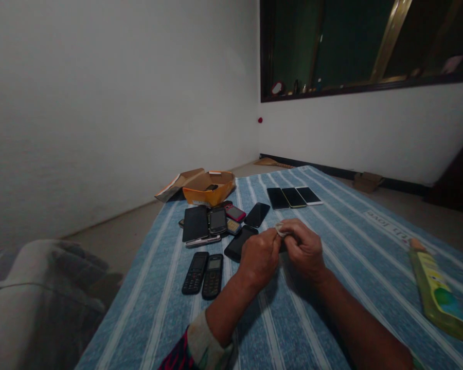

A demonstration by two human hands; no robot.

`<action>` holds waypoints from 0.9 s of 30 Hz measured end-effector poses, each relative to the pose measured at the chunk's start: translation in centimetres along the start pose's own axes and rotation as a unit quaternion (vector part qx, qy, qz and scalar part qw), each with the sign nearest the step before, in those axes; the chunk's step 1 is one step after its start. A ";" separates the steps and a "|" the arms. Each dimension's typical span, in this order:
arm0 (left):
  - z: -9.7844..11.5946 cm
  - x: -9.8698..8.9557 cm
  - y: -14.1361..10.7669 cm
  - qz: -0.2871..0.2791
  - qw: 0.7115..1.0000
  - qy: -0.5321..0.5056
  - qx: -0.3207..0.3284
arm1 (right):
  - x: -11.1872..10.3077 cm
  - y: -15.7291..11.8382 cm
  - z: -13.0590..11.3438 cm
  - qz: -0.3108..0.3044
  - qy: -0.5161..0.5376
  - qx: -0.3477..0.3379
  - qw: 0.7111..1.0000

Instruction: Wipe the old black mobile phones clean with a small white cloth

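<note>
My left hand (259, 257) and my right hand (304, 247) meet over the middle of the blue striped cloth (293, 318). Between the fingers of both shows a small white cloth (281, 229), pinched; a dark thing under it is mostly hidden by the hands. A black smartphone (241, 243) lies right behind my left hand, with another black phone (257, 215) beyond it. Two keypad phones, one (195, 273) beside the other (213, 276), lie to the left. Behind them is a pile with a black tablet-like item (195, 224), a dark phone (218, 221) and a pink phone (235, 213).
An open orange box (208, 196) stands at the back left. Three smartphones (294, 197) lie in a row at the back. A yellow-green bottle (440, 298) lies at the right. Grey fabric (42, 303) covers something at the lower left.
</note>
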State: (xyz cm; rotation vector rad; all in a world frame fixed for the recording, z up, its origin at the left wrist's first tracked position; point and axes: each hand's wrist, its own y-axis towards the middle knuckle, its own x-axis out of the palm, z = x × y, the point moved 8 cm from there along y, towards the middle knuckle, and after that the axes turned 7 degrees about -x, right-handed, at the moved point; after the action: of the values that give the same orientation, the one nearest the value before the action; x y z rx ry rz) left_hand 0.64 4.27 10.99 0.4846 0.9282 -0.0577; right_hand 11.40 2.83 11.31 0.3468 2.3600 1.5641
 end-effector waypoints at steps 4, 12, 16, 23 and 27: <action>1.7 0.4 1.4 0.032 0.999 -0.036 0.019 | -2.0 0.5 1.9 0.034 -0.033 0.048 0.998; 2.6 1.0 2.2 0.094 0.989 -0.102 0.059 | -5.5 0.4 5.4 0.100 -0.102 0.153 0.978; 1.9 1.2 2.0 0.115 0.980 -0.146 0.066 | -5.8 0.0 6.2 0.112 -0.109 0.168 0.973; 1.2 1.4 1.9 0.127 0.977 -0.166 0.046 | -4.8 1.3 2.7 0.060 -0.146 0.002 0.987; 1.3 1.3 1.8 0.128 0.975 -0.176 0.046 | -3.2 1.6 0.0 -0.016 -0.191 -0.120 0.974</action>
State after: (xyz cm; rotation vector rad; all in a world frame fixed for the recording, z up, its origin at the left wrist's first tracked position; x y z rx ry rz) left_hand 2.87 5.52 11.37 0.6522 0.5117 0.0468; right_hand 14.43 2.26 13.11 0.5008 1.8568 1.5809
